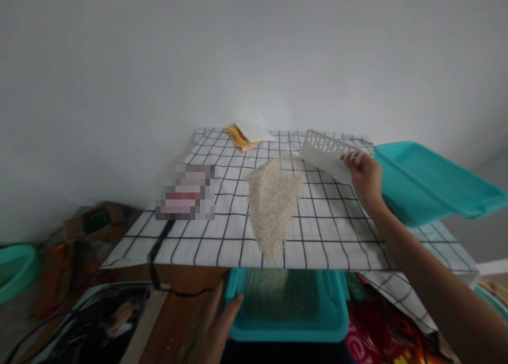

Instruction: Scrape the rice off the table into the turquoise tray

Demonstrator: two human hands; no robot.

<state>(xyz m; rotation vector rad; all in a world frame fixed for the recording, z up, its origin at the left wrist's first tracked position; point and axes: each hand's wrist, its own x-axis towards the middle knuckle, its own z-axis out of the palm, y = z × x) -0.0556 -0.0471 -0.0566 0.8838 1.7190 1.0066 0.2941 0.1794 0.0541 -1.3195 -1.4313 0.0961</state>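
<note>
A pile of pale rice grains (273,208) lies on a table covered with a white cloth with a black grid (337,231), narrowing toward the front edge. My right hand (367,179) is closed on a white slotted plastic scraper (327,155) held behind and to the right of the pile. Below the table's front edge sits a teal tub (288,329) with rice in it. My left hand (216,327) grips the tub's left rim with its fingers wrapped over the edge.
A second teal tub (428,187) stands at the table's right. Yellow and white cloths (248,134) lie at the back edge. A blurred-out flat object (186,192) with a black cable rests on the left. Clutter fills the floor at left and right.
</note>
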